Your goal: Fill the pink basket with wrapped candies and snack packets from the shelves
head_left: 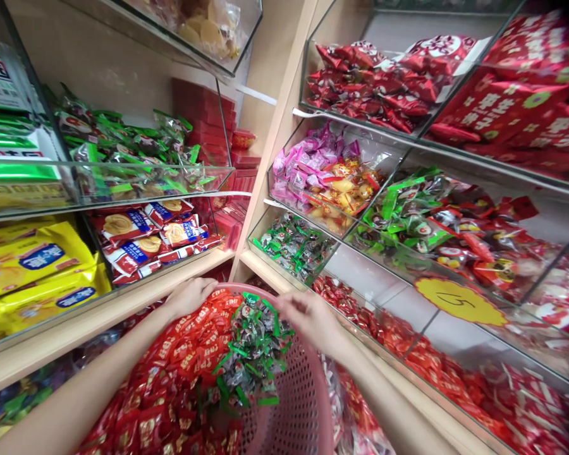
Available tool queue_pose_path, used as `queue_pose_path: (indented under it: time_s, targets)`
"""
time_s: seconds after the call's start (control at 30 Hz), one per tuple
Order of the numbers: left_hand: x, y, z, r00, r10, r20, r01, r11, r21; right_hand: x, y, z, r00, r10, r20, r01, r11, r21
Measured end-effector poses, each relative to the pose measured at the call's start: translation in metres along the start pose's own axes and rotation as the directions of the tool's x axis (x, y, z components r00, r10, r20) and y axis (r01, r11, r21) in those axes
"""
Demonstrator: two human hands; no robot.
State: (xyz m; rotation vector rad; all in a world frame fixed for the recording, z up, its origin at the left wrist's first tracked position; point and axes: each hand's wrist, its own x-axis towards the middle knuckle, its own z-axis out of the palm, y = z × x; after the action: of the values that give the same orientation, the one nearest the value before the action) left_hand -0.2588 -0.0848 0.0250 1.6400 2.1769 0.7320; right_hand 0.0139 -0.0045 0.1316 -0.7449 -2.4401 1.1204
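Observation:
A round pink plastic basket (308, 392) with a perforated wall stands low in front of me. Red wrapped candies (171, 373) fill its left side, and green-and-clear wrapped candies (258, 341) lie heaped at the far right inside. My left hand (192, 297) is closed on the basket's far left rim. Over the right rim, beside the green-wrapped candies, is my right hand (310, 319), its fingers curled in. What those fingers hold, if anything, is hidden.
Wooden shelves with clear bins meet in a corner. A bin of small green-wrapped candies (296, 246) sits just above the basket. Yellow snack packs (38, 265) are at left, red packets (389, 82) at upper right. A yellow tag (459, 300) hangs on a right bin.

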Motion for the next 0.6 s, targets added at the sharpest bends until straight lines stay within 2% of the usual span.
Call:
queue_pose_path:
  time_s: [0.07,0.1,0.13,0.2,0.27,0.4,0.6]
  targets:
    - [0.0,0.0,0.0,1.0,-0.02,0.001,0.02,1.0,-0.012,0.032,-0.005,-0.019,0.982,-0.095,-0.16,0.048,0.959,-0.278]
    - [0.0,0.0,0.0,1.0,-0.025,0.0,0.025,1.0,-0.013,0.048,-0.004,-0.026,0.975,-0.092,-0.2,0.0,0.909,-0.416]
    - [0.0,0.0,0.0,1.0,-0.026,-0.004,0.026,1.0,-0.008,0.062,-0.001,-0.032,0.975,-0.051,-0.214,-0.076,0.835,-0.545]
    - [0.001,-0.001,0.001,1.0,-0.013,-0.006,0.013,1.0,0.009,0.087,0.007,-0.039,0.971,0.115,-0.21,-0.232,0.673,-0.702]
    - [0.001,-0.002,0.001,1.0,0.009,-0.009,-0.009,1.0,0.027,0.104,0.018,-0.041,0.947,0.266,-0.178,-0.304,0.58,-0.755]
    - [0.002,-0.003,0.002,1.0,0.025,-0.018,-0.025,0.999,0.033,0.121,0.032,-0.036,0.898,0.425,-0.116,-0.35,0.528,-0.774]
    - [0.001,-0.003,0.003,1.0,-0.012,-0.005,0.012,1.0,0.008,0.127,0.037,-0.03,0.842,0.53,-0.101,-0.386,0.46,-0.8]
